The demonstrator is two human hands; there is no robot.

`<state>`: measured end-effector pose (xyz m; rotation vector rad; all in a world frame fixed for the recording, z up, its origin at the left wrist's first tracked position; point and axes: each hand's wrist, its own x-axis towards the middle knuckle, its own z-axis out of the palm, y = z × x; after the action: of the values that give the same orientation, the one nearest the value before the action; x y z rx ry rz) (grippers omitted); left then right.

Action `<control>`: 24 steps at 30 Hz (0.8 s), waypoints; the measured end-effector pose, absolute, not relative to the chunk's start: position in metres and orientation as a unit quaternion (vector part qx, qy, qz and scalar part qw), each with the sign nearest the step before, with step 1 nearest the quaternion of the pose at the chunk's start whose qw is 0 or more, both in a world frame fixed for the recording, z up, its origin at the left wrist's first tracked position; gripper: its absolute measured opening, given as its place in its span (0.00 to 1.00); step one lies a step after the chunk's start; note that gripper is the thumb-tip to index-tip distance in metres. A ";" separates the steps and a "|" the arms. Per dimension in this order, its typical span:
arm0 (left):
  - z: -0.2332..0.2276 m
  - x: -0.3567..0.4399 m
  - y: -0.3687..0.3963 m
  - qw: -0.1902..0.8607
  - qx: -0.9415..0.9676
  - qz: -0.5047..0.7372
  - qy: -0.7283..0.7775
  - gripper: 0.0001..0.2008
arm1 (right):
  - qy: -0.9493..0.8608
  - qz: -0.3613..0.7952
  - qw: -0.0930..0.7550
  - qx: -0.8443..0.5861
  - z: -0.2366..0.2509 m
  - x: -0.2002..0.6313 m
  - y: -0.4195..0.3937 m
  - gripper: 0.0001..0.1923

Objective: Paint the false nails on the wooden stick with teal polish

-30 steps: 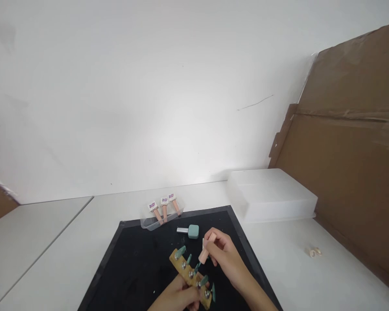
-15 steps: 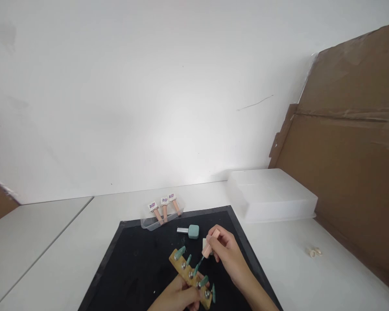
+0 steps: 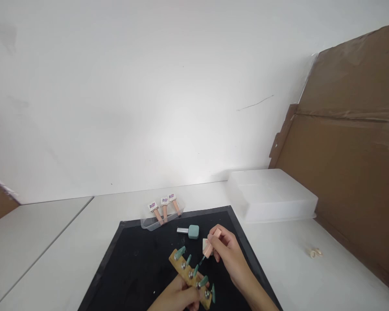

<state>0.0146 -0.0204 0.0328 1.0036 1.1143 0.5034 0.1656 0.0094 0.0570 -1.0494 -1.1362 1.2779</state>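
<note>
My left hand [image 3: 180, 294] is closed around a wooden nail-tip stand [image 3: 189, 278], tilted down to the right. Several green false nails [image 3: 180, 252] stand on metal knobs along it. Between the fingers and thumb of my right hand [image 3: 226, 247] is a nail polish brush [image 3: 212, 243] with a peach cap. Its dark, polish-wet tip points down-left, just above the middle nail; a small gap seems to separate them. Partly hidden behind the cap is a white bottle [image 3: 205, 244]. Beyond the stand lies a green polish bottle [image 3: 193, 232] with a silver cap.
Both hands work over a black mat [image 3: 129, 259] on a white table [image 3: 52, 255]. A clear tray [image 3: 149, 225] holds 3 peach-capped bottles at the mat's back edge. At right are a translucent box [image 3: 272, 194], small cream rings [image 3: 313, 253] and a cardboard panel [image 3: 350, 164].
The brush in my right hand has shifted slightly up and right, lifting off the middle nail. My left hand and the stand stay put.
</note>
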 end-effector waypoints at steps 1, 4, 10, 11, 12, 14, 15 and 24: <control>0.031 0.015 -0.019 0.705 0.456 0.215 0.499 0.13 | -0.476 0.538 0.540 -0.438 0.057 0.166 0.009 0.10; 0.024 0.016 -0.016 0.709 0.450 0.219 0.497 0.13 | -0.472 0.542 0.541 -0.436 0.057 0.165 0.009 0.11; 0.022 0.014 -0.017 0.710 0.446 0.237 0.491 0.11 | -0.470 0.548 0.535 -0.438 0.058 0.165 0.009 0.10; 0.022 0.014 -0.018 0.708 0.447 0.242 0.490 0.11 | -0.470 0.546 0.536 -0.439 0.058 0.165 0.009 0.10; 0.023 0.014 -0.019 0.707 0.449 0.243 0.490 0.11 | -0.470 0.544 0.537 -0.441 0.057 0.165 0.009 0.10; 0.025 0.014 -0.019 0.709 0.450 0.232 0.491 0.11 | -0.471 0.541 0.539 -0.441 0.057 0.166 0.009 0.10; 0.026 0.014 -0.019 0.711 0.451 0.224 0.491 0.11 | -0.472 0.540 0.539 -0.441 0.057 0.166 0.009 0.10; 0.025 0.015 -0.017 0.711 0.446 0.242 0.487 0.13 | -0.481 0.540 0.534 -0.438 0.055 0.167 0.009 0.10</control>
<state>0.0150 -0.0173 0.0245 0.9889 1.0800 0.5369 0.1667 0.0091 0.0551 -1.0428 -1.1463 1.2881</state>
